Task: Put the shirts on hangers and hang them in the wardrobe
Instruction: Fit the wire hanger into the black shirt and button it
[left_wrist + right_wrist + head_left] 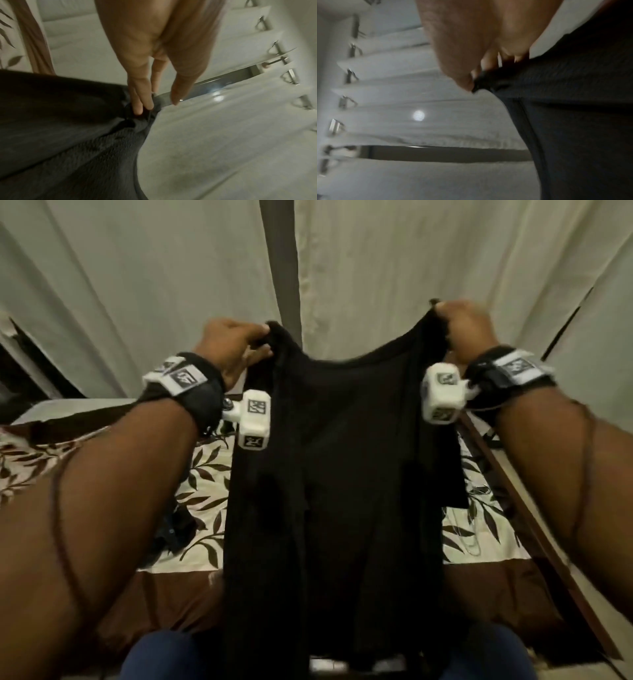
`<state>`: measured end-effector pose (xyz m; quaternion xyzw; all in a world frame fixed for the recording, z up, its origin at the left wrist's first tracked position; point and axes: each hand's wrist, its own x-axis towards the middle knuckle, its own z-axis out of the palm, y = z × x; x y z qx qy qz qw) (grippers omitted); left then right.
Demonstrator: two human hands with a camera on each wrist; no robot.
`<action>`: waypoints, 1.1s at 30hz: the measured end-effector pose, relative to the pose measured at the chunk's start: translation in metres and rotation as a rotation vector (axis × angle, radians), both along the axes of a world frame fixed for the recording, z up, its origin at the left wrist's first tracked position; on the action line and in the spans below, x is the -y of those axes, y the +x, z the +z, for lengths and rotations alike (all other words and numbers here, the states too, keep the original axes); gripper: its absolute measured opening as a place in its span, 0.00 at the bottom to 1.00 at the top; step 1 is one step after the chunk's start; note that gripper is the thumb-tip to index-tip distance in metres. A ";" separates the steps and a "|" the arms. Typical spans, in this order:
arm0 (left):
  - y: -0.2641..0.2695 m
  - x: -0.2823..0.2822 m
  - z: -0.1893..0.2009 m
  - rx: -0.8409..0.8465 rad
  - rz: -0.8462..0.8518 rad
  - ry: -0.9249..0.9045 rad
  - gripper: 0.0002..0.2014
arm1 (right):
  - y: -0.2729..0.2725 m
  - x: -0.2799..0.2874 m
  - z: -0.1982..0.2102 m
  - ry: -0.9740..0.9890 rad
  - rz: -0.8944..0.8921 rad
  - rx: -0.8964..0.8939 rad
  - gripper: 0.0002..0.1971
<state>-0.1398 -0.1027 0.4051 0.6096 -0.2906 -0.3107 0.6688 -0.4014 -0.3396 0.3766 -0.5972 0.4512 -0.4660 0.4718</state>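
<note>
Both forearms stretch forward from the person, wrists strapped with camera bands, as a black shirt [329, 460] hangs spread between raised hands above a leaf-print bedsheet [205, 474]. The left hand [233, 345] pinches one top corner of the shirt, fingers [139, 100] pressed into the bunched cloth. The right hand [466, 328] is curled tight around the opposite corner. Pale curtains [154, 285] hang beyond.

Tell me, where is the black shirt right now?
In the head view the black shirt hangs mid-frame, held up by the left hand and right hand, above the leaf-patterned bedsheet.
</note>
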 end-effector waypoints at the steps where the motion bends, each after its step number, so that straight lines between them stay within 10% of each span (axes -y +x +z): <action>1: 0.002 0.011 -0.014 0.020 -0.001 0.036 0.09 | 0.010 -0.009 -0.007 -0.015 0.012 -0.103 0.37; 3: 0.010 0.020 -0.053 0.092 0.027 0.131 0.14 | 0.021 -0.027 -0.034 -0.004 0.104 -0.352 0.40; 8: 0.032 -0.042 -0.229 0.272 -0.008 0.658 0.06 | -0.005 -0.084 -0.204 0.072 0.322 -0.749 0.09; 10: 0.023 -0.083 -0.298 0.286 -0.137 0.934 0.05 | -0.029 -0.128 -0.272 0.203 0.387 -0.978 0.13; 14: -0.029 -0.139 -0.382 0.404 -0.480 1.405 0.42 | -0.072 -0.209 -0.361 0.608 0.282 -1.421 0.38; 17: -0.058 -0.152 -0.400 0.582 -0.553 1.526 0.50 | -0.076 -0.222 -0.377 0.678 0.217 -1.308 0.46; 23: -0.075 -0.133 -0.376 0.770 -0.630 1.197 0.13 | -0.110 -0.169 -0.348 0.418 0.299 -1.351 0.15; 29: -0.056 -0.121 -0.382 0.680 -0.665 1.214 0.24 | -0.122 -0.151 -0.316 0.255 0.440 -1.639 0.12; 33: -0.066 -0.121 -0.400 0.861 -0.733 1.259 0.21 | -0.052 -0.164 -0.334 0.028 0.605 -1.218 0.15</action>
